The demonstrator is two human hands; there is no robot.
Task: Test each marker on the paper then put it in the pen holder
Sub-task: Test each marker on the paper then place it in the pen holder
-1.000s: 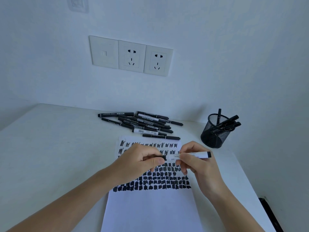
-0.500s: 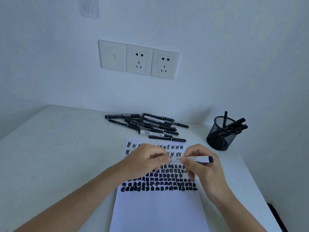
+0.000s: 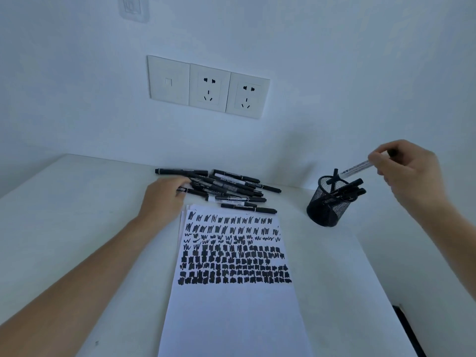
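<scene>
Right hand (image 3: 409,173) is up at the right, thumb and fingers pinching a white-barrelled marker (image 3: 356,169) near its upper end. The marker tilts, low end pointing down and left, just over the mouth of the black mesh pen holder (image 3: 325,210) and not yet inside. There is dark print along the barrel, too small to read. A few black markers (image 3: 347,188) already lean in the holder.

Over on the left, the left hand (image 3: 164,199) lies on the near-left end of the pile of markers (image 3: 231,188) at the back of the table (image 3: 64,215). Its fingers curl down onto the pens, but whether they have closed on one I cannot tell. Some pens in the pile carry white labels, with blurred lettering.

Between the arms lies the paper (image 3: 231,318), its top half covered in rows of black zigzags and solid ink blocks, no words among them. On the wall above: three white plates, two of them sockets (image 3: 208,87).
</scene>
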